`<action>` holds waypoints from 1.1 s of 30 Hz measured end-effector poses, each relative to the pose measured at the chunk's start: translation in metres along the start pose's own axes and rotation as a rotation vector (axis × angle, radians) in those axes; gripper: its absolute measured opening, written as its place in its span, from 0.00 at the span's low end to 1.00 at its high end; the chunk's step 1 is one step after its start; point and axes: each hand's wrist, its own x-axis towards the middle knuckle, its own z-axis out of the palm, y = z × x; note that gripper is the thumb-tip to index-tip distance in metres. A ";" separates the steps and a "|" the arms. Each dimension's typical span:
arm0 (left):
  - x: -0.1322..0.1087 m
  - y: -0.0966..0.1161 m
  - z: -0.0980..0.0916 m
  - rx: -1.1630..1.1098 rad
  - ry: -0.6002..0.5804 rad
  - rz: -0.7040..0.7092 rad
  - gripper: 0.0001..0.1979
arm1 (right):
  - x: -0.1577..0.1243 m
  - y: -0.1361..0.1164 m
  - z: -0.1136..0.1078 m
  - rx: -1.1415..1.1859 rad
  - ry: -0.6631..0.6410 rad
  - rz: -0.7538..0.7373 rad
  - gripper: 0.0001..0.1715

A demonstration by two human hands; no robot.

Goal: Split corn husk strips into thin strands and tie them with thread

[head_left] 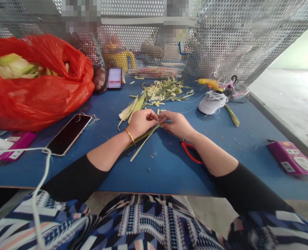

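My left hand (141,121), with a gold bangle at its wrist, is closed in a pinch on what looks like a thin white thread. Opposite it, almost fingertip to fingertip, my right hand (178,125) pinches the upper end of narrow green corn husk strips (143,144). These slant down under my left wrist toward the table's front. Fingers partly hide the pinched spot. A fine thread runs from a white thread spool (211,103) toward my hands. Red-handled scissors (187,152) lie under my right forearm, their blades mostly hidden.
Cut husk scraps (167,91) are heaped behind my hands, beside longer husk pieces (129,109). A red plastic bag (39,100) of husks fills the left. A phone (68,133), purple boxes (291,156) and a yellow glue gun (210,83) lie around. Perforated metal mesh (148,26) borders the back.
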 end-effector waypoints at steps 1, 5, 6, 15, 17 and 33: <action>-0.001 0.000 0.001 0.047 0.021 0.030 0.09 | 0.000 0.000 0.000 0.009 0.003 0.008 0.17; -0.004 -0.001 0.003 0.155 0.091 0.114 0.10 | 0.000 0.000 0.003 0.074 0.003 0.022 0.16; -0.005 -0.001 0.004 0.172 0.102 0.124 0.10 | 0.000 0.000 0.003 0.090 0.007 0.019 0.15; -0.007 -0.002 0.007 0.207 0.122 0.133 0.09 | 0.003 0.009 0.008 0.288 0.063 0.116 0.08; -0.007 -0.002 0.007 0.201 0.127 0.137 0.09 | 0.003 0.011 0.009 0.332 0.046 0.142 0.08; -0.003 -0.003 0.006 0.071 0.129 0.084 0.11 | 0.003 0.008 0.003 0.273 0.094 0.184 0.08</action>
